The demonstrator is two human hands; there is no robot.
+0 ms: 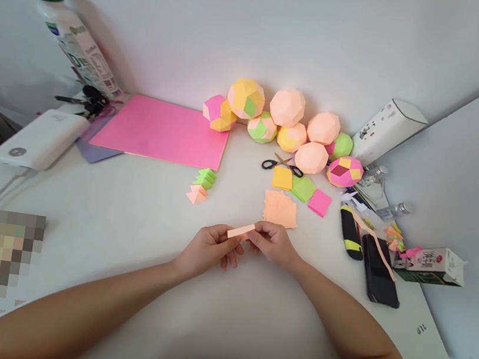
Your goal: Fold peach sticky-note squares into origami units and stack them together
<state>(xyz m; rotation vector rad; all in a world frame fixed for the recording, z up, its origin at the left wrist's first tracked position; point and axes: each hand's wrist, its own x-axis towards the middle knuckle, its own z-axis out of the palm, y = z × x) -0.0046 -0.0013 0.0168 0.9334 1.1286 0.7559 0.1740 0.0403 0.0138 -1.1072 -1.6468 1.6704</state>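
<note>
Between my two hands is a folded peach paper strip (pixel 241 231), raised in front of me. My left hand (pixel 212 246) pinches its left part, with the lower fingers curled beneath. At the right end, my right hand (pixel 272 243) grips the paper between thumb and fingers. Just beyond my right hand lies a stack of peach paper squares (pixel 280 209). Orange squares (pixel 283 178), green squares (pixel 303 189) and pink squares (pixel 319 202) lie behind it. Folded green pieces (pixel 206 178) and folded peach pieces (pixel 197 194) stand beyond my left hand.
Several paper balls (pixel 287 108) line the wall behind black-handled scissors (pixel 282 164). A pink sheet (pixel 164 130) lies back left, near a white power box (pixel 40 138) and a green-capped bottle (pixel 76 38). To the right are a cutter (pixel 351 232), a phone (pixel 380 273) and a carton (pixel 432 266).
</note>
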